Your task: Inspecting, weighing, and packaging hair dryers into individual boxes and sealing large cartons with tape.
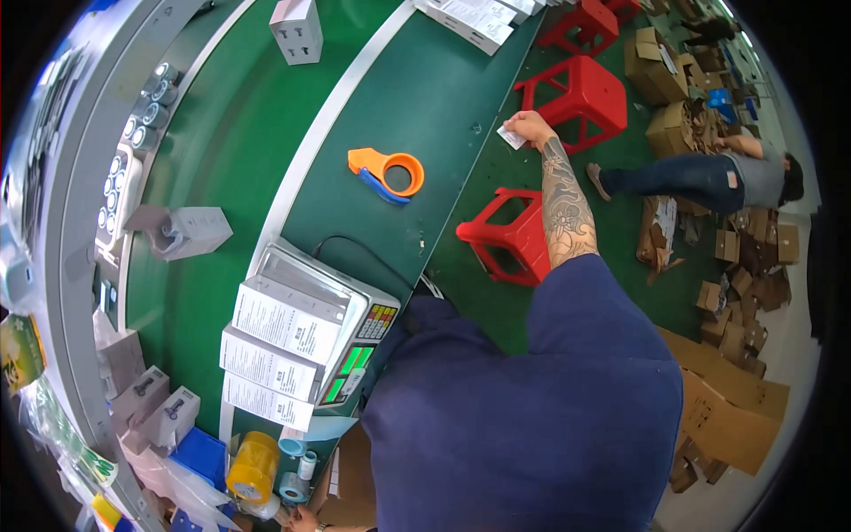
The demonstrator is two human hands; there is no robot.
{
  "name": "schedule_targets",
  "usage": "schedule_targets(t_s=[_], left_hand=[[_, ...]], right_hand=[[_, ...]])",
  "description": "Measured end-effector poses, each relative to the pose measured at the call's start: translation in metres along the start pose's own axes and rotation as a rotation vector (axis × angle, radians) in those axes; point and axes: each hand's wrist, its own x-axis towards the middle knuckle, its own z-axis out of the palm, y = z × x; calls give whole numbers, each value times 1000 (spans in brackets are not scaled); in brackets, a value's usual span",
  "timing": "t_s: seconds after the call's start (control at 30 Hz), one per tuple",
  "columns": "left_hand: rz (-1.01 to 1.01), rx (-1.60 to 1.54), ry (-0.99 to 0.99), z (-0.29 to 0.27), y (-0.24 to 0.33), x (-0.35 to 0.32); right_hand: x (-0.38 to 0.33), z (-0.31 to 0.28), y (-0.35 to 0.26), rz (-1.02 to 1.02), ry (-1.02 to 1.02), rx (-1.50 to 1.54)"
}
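My right hand (pixel 531 129) reaches out past the table edge above the red stools, pinching a small white printed slip (pixel 511 136). At the lower edge, what appears to be my left hand (pixel 302 519) is close to some tape rolls (pixel 293 487); its fingers are too small and partly hidden to read. Several white printed boxes (pixel 288 316) lie in a row over the digital scale (pixel 365 332), whose green display is lit. An orange tape dispenser (pixel 387 173) with a blue handle rests on the green table (pixel 355 115) beyond the scale.
Red plastic stools (pixel 585 93) stand beside the table. A green conveyor belt (pixel 204 293) carries an open white box (pixel 193 233) and an upright box (pixel 296 34). A yellow tape roll (pixel 253 465) sits lower left. At right, a person (pixel 700 177) stands among cardboard boxes (pixel 722 408).
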Motion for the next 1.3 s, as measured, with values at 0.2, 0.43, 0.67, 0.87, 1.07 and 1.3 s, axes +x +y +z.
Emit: schedule_targets(t_s=[0.2,0.43,0.67,0.87,1.07,1.3], left_hand=[[-105,22,32,-36,-41,-46],[-179,0,36,-55,-61,-68],[73,-26,98,-54,-91,-81],[-80,25,532,-73,27,-119],[-120,-505,1036,-125,146,-172],[250,-950,885,-111,235,-223]], right_hand=[[45,5,26,16,10,-277],[45,-1,39,11,153,-236],[67,21,44,-52,73,-793],[-22,72,-46,-543,395,-1004],[-237,411,-94,-1209,-601,-289],[-203,617,-53,-1088,-1128,-526]])
